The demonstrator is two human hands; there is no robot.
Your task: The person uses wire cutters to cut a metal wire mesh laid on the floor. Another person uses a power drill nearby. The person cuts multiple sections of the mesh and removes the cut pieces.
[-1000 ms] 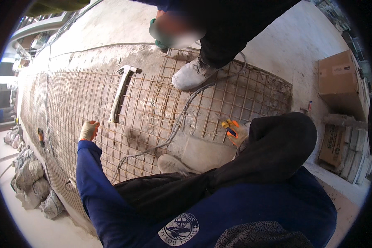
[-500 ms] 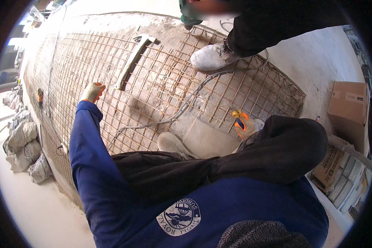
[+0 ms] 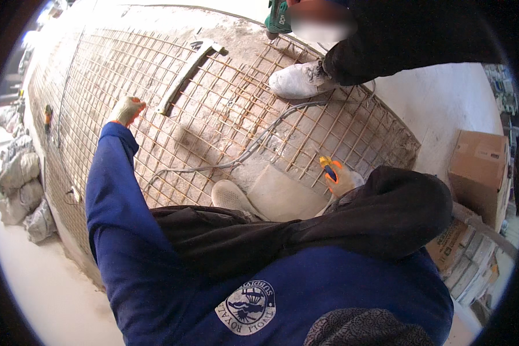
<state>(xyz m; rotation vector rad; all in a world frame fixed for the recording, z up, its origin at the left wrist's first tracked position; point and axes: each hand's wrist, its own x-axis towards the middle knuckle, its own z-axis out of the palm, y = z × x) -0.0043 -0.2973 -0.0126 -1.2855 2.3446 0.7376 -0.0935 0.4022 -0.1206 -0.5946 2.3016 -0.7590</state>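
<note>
My left hand (image 3: 126, 110), in a pale glove with orange at the fingers, reaches far forward over the rebar mesh (image 3: 236, 109). Its fingers are curled closed; whatever they may grip is too small to tell. My right hand (image 3: 345, 180), in an orange-and-pale glove, is low beside my bent knee. It is closed around a hand tool with yellow and dark-blue handles (image 3: 327, 165), which looks like pliers; its tip is unclear. Between my hands, nearer the left, a claw hammer (image 3: 184, 79) lies on the mesh.
Another person's white shoe (image 3: 297, 81) stands on the mesh, below a green power tool (image 3: 278, 20). A grey cable (image 3: 254, 149) winds across the bars. Filled sacks (image 3: 20, 173) lie at left, a cardboard box (image 3: 477, 158) at right. A tool (image 3: 48, 118) rests at the far left.
My view has shifted slightly. My left hand, still closed, has moved a little farther away over the mesh. The tool in my right hand has tilted slightly; the hammer still lies on the bars.
</note>
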